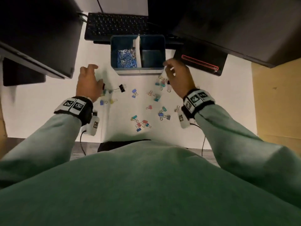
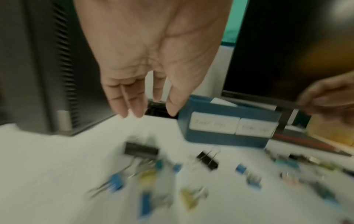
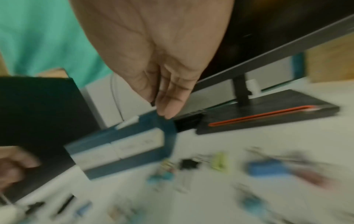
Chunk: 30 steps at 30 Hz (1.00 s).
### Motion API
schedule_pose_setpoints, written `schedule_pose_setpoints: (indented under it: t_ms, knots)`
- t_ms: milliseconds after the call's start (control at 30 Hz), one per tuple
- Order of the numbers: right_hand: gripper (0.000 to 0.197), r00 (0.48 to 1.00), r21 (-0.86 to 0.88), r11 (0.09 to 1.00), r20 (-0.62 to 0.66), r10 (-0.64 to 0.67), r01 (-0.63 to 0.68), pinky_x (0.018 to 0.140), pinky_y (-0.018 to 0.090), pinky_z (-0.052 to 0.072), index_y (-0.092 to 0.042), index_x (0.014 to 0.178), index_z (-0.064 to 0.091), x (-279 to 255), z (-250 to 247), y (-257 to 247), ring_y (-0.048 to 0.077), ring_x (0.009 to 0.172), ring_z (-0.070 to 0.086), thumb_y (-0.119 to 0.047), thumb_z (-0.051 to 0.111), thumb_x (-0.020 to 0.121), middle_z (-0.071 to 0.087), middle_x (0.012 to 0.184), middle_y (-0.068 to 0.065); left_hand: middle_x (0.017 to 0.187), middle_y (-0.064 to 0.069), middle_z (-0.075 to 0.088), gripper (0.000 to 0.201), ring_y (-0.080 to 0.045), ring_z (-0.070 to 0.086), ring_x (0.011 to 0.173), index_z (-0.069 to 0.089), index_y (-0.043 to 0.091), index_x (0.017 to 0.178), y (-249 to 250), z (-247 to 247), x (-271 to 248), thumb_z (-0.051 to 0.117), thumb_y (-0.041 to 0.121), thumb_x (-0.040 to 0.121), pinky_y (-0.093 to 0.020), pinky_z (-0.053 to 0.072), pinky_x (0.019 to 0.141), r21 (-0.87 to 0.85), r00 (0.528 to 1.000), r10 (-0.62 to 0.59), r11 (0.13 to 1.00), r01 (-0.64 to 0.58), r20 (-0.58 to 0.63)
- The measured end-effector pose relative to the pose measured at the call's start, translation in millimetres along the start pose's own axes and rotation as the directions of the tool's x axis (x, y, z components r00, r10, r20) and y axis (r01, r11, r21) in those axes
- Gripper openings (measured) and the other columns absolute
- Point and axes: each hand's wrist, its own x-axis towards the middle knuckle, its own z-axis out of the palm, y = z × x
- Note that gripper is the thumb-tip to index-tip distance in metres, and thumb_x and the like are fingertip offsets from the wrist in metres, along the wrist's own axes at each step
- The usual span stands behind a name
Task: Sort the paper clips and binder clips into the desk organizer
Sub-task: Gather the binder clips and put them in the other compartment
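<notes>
The right hand (image 1: 177, 79) has its grip pinched nearly closed on a small dark piece (image 3: 152, 103), too blurred to name. The blue rectangular plastic desk organizer (image 1: 164, 51) sits just far-left of it, right compartment nearest. The left hand (image 1: 88, 80) hovers slack-fingered, holding nothing, above coloured metal binder clips (image 1: 134, 92) scattered on the white bench (image 1: 48, 111).

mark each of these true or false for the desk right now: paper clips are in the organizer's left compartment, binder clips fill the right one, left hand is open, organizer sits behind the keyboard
1. Paper clips lie in the left compartment of the organizer. True.
2. Binder clips fill the right compartment. False: it looks empty; the binder clips lie scattered on the desk.
3. The left hand is open. True: its fingers are straight and hold nothing.
4. The organizer sits behind the keyboard. False: it stands in front of it, nearer the person.
</notes>
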Motion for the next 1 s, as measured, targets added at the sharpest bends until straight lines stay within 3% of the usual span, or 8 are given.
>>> schedule_pose_setpoints:
  t_ms: [100,267,400,533,633,733,867,1000]
  knots:
    - [0.025,0.971,-0.347,0.906,-0.088,0.223,-0.240,0.080,0.042,0.052,-0.014,0.114,0.053,-48,-29,63,0.030,0.102,0.058,-0.029,0.048,0.095,0.054,0.117,0.011,0.132,-0.027,0.035,0.074,-0.051,0.050,0.112,0.032,0.016,0.137,-46,-3,-30,0.070,0.046,0.081,-0.056,0.045,0.094,0.196,0.942,-0.305,0.941,0.276,0.140]
    - [0.070,0.684,-0.444,0.590,-0.074,0.726,-0.674,0.093,0.053,0.042,-0.014,0.138,0.025,-106,-36,117,0.049,0.118,0.045,-0.057,0.051,0.089,0.030,0.138,0.023,0.136,-0.023,0.023,0.099,-0.052,0.053,0.101,0.019,0.030,0.139,-77,24,-65,0.085,0.042,0.065,-0.058,0.056,0.075,0.201,0.774,-0.501,0.865,0.459,0.388]
    - [0.068,0.746,-0.320,0.713,0.028,0.665,-0.624,0.095,0.050,0.043,-0.018,0.141,0.022,-93,-5,99,0.050,0.116,0.048,-0.050,0.053,0.091,0.026,0.139,0.022,0.133,-0.025,0.025,0.078,-0.052,0.055,0.103,0.026,0.016,0.136,-32,58,-68,0.076,0.014,0.077,-0.053,0.052,0.090,0.079,0.882,-0.306,0.951,0.298,0.360]
    - [0.066,0.815,-0.303,0.818,0.178,0.552,-0.488,0.099,0.046,0.044,-0.013,0.144,0.023,-64,21,73,0.043,0.124,0.047,-0.047,0.050,0.094,0.021,0.151,0.026,0.128,-0.025,0.032,0.056,-0.049,0.057,0.100,0.032,0.010,0.131,11,71,-60,0.064,0.019,0.086,-0.050,0.051,0.089,0.129,0.913,-0.189,0.980,0.152,0.361]
    - [0.051,0.883,-0.337,0.830,-0.008,0.470,-0.445,0.087,0.046,0.048,-0.012,0.130,0.039,-46,4,67,0.039,0.113,0.053,-0.046,0.050,0.094,0.043,0.131,0.019,0.131,-0.024,0.034,0.056,-0.045,0.054,0.105,0.040,0.008,0.125,10,50,-40,0.071,0.022,0.081,-0.048,0.048,0.092,0.113,0.952,-0.154,0.985,0.127,0.264]
    - [0.069,0.822,-0.325,0.759,-0.133,0.554,-0.564,0.095,0.054,0.042,-0.023,0.141,0.027,-33,-23,81,0.043,0.127,0.038,-0.057,0.053,0.088,0.027,0.144,0.020,0.133,-0.024,0.033,0.073,-0.044,0.042,0.117,0.039,0.014,0.129,-14,23,-18,0.080,0.029,0.071,-0.052,0.044,0.093,0.197,0.983,-0.154,0.971,0.133,0.096]
    - [0.093,0.789,-0.436,0.754,0.144,0.597,-0.491,0.107,0.062,0.032,-0.040,0.147,0.010,-20,-16,82,0.050,0.138,0.015,-0.075,0.056,0.074,0.005,0.154,0.018,0.139,-0.017,0.022,0.095,-0.042,0.030,0.125,0.030,0.037,0.140,-27,21,-8,0.086,0.043,0.063,-0.053,0.038,0.102,0.198,0.921,-0.237,0.963,0.182,0.308]
    - [0.090,0.823,-0.464,0.846,0.349,0.448,-0.264,0.103,0.063,0.036,-0.043,0.140,0.023,-8,27,51,0.049,0.134,0.021,-0.071,0.067,0.067,0.008,0.150,0.014,0.127,-0.017,0.037,0.060,-0.041,0.043,0.109,0.046,0.027,0.130,-3,51,-18,0.066,0.036,0.074,-0.050,0.048,0.095,0.167,0.943,-0.062,0.986,0.007,0.326]
